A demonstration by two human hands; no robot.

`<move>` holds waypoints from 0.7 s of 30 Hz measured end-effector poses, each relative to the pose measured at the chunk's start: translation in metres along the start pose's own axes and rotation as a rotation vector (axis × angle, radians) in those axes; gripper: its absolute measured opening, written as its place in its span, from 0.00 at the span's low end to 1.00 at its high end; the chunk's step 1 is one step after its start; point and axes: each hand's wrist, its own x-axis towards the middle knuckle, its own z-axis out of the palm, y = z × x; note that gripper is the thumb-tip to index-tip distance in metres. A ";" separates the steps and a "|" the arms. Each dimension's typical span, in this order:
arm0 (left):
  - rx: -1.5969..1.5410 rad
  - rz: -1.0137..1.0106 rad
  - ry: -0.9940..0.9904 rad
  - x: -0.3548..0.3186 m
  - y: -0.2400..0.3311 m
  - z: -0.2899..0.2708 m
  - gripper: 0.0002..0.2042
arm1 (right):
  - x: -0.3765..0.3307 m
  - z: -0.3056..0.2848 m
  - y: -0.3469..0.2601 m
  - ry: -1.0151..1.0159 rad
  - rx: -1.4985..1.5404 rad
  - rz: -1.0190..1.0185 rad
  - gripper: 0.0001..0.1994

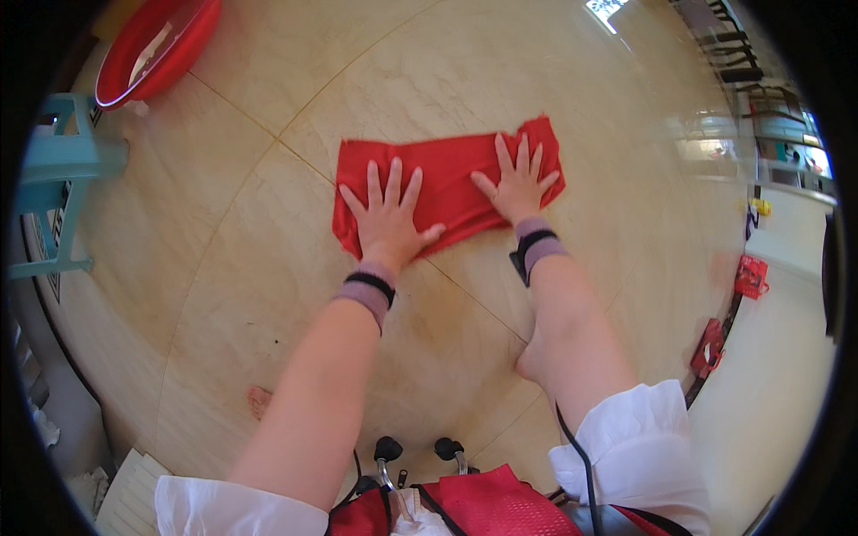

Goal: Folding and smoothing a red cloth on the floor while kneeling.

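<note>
A red cloth lies spread on the tiled floor, its far right corner bunched up a little. Flat on its left part rests my left hand, fingers spread and thumb pointing right. My right hand presses on the right part of the same cloth, also with fingers apart. Neither hand grips anything. Both wrists carry a purple cuff with a black strap.
At the far left stand a red basin and a light blue plastic stool. Red packets sit along the right wall. My bare foot is beside my right forearm. Chairs appear at the far right.
</note>
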 end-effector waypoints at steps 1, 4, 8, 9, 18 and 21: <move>-0.002 0.003 -0.032 -0.016 0.003 -0.003 0.53 | -0.021 -0.001 -0.002 -0.004 0.027 0.022 0.49; -0.017 0.040 -0.092 -0.076 0.022 0.014 0.54 | -0.104 0.010 0.009 -0.008 0.057 0.102 0.49; 0.006 0.039 -0.114 -0.138 0.025 0.022 0.57 | -0.182 0.014 -0.006 -0.066 0.132 0.131 0.52; 0.006 0.037 -0.143 -0.157 0.021 0.025 0.58 | -0.206 0.014 -0.013 -0.100 0.157 0.140 0.53; 0.058 -0.042 -0.371 -0.212 0.025 0.029 0.68 | -0.268 0.017 -0.025 -0.196 0.177 -0.100 0.54; 0.072 -0.105 -0.390 -0.191 0.035 0.020 0.71 | -0.234 0.015 -0.015 -0.132 0.205 -0.292 0.53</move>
